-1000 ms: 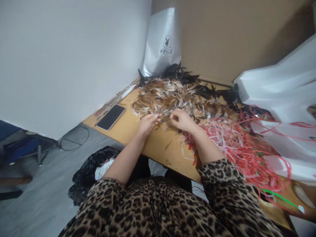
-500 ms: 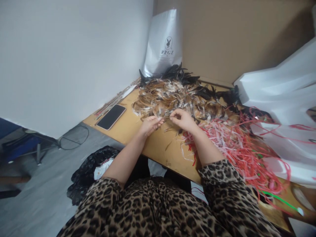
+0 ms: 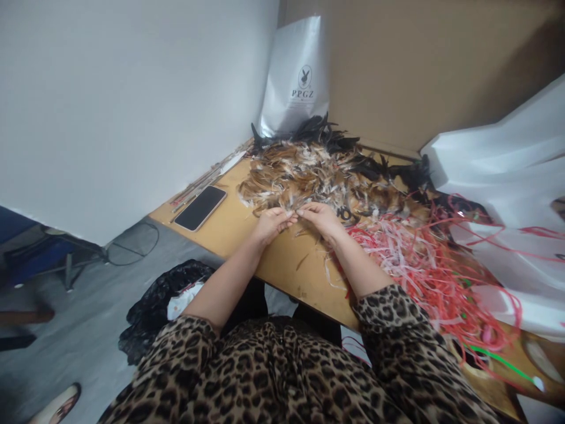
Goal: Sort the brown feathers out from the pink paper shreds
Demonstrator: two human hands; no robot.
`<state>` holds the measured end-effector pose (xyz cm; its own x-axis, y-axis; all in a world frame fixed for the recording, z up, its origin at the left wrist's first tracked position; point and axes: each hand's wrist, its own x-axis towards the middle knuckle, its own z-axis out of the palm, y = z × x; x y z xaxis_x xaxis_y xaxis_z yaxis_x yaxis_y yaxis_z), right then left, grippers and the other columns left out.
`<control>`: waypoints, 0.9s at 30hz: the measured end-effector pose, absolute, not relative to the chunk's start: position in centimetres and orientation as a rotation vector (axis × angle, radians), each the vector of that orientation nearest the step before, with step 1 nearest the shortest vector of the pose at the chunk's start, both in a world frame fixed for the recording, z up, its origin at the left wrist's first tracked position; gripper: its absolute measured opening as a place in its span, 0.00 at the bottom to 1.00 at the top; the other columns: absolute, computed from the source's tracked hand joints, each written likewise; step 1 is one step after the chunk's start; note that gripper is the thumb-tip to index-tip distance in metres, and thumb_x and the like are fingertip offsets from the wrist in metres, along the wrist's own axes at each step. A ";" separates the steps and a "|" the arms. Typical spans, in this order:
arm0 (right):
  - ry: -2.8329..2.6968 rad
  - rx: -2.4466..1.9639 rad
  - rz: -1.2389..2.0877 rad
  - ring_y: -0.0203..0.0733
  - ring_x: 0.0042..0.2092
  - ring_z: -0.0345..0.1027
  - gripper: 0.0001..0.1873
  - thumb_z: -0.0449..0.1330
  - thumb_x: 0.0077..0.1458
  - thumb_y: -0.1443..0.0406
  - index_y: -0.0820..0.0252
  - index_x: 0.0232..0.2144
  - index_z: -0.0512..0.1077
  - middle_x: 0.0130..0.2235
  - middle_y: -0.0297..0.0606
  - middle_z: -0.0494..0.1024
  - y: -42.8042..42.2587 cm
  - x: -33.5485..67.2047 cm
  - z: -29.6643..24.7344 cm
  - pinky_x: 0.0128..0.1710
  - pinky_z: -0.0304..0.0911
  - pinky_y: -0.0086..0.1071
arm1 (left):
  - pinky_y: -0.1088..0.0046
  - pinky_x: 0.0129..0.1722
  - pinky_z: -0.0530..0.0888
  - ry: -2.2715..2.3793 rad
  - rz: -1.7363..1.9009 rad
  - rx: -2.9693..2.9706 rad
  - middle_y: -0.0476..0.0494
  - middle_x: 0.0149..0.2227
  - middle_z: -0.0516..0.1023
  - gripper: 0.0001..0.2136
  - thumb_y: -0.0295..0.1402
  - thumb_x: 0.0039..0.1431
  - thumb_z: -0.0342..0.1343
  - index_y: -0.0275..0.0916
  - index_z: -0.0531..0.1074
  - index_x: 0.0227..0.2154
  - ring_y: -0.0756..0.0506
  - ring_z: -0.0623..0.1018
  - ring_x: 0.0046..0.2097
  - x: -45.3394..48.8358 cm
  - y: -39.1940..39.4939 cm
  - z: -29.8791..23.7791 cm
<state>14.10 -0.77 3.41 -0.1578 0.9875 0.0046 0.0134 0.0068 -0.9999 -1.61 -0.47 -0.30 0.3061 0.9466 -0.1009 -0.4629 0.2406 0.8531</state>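
Observation:
My left hand [image 3: 274, 225] is closed in a pinch at the near edge of a pile of brown, white and black feathers [image 3: 300, 168]. Between its fingertips is a small pale wisp, which looks like a feather [image 3: 289, 214]. Fingertips of my right hand [image 3: 321, 219] are pinched together against the same spot, almost touching the left ones. The feather is mostly hidden by the fingers and blends with the pile behind. Dark scissor handles [image 3: 345, 215] show just right of my right hand. Beside my right forearm lies a tangle of red and pale pink ribbon strips [image 3: 415, 259].
A phone [image 3: 200, 208] lies on the yellow table [image 3: 282, 268] at left, beside thin sticks [image 3: 212, 175]. A silver bag [image 3: 293, 76] stands behind the feathers. White bags [image 3: 494, 153] are at right. A black plastic bag [image 3: 152, 312] sits on the floor. A person's foot [image 3: 59, 406] shows lower left.
My right hand has moved left and its fingertips now meet those of my left hand. The scissor handles have come into sight. A foot has appeared at lower left.

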 end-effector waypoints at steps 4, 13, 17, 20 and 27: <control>-1.430 -1.158 1.226 0.33 0.27 0.64 0.12 0.64 0.39 0.58 0.62 0.23 0.72 0.25 0.33 0.74 -0.7 14.6 4.0 0.34 0.59 0.30 | 0.82 0.29 0.69 0.712 1.073 0.805 0.41 0.32 0.78 0.09 0.31 0.45 0.62 0.30 0.74 0.29 0.55 0.76 0.29 -1.8 -0.6 -0.1; -1.679 -1.156 0.905 0.34 0.27 0.63 0.09 0.60 0.44 0.60 0.62 0.25 0.72 0.25 0.35 0.74 -0.2 14.6 3.2 0.30 0.59 0.29 | 0.83 0.26 0.68 0.753 0.990 0.821 0.40 0.31 0.78 0.09 0.31 0.46 0.61 0.30 0.73 0.30 0.55 0.76 0.27 -1.8 -0.8 0.1; -1.742 -1.121 0.761 0.35 0.29 0.65 0.08 0.60 0.46 0.62 0.62 0.26 0.73 0.28 0.36 0.74 -0.4 14.4 2.9 0.32 0.60 0.30 | 0.83 0.25 0.68 0.745 0.961 0.811 0.42 0.28 0.78 0.08 0.29 0.47 0.61 0.29 0.73 0.30 0.55 0.75 0.26 -1.8 -0.7 0.0; -1.768 -1.071 0.745 0.36 0.31 0.66 0.08 0.60 0.46 0.62 0.61 0.26 0.73 0.28 0.37 0.74 -0.4 14.4 2.9 0.34 0.61 0.31 | 0.84 0.24 0.68 0.729 0.941 0.795 0.43 0.27 0.77 0.07 0.29 0.47 0.60 0.29 0.73 0.30 0.55 0.75 0.25 -1.8 -0.6 -0.1; -1.687 -1.009 0.864 0.36 0.31 0.66 0.08 0.62 0.45 0.60 0.60 0.26 0.73 0.27 0.35 0.73 -0.6 14.4 3.2 0.35 0.61 0.31 | 0.86 0.24 0.68 0.685 0.852 0.755 0.46 0.24 0.76 0.07 0.27 0.47 0.61 0.30 0.73 0.29 0.57 0.73 0.24 -2.0 -0.7 -0.1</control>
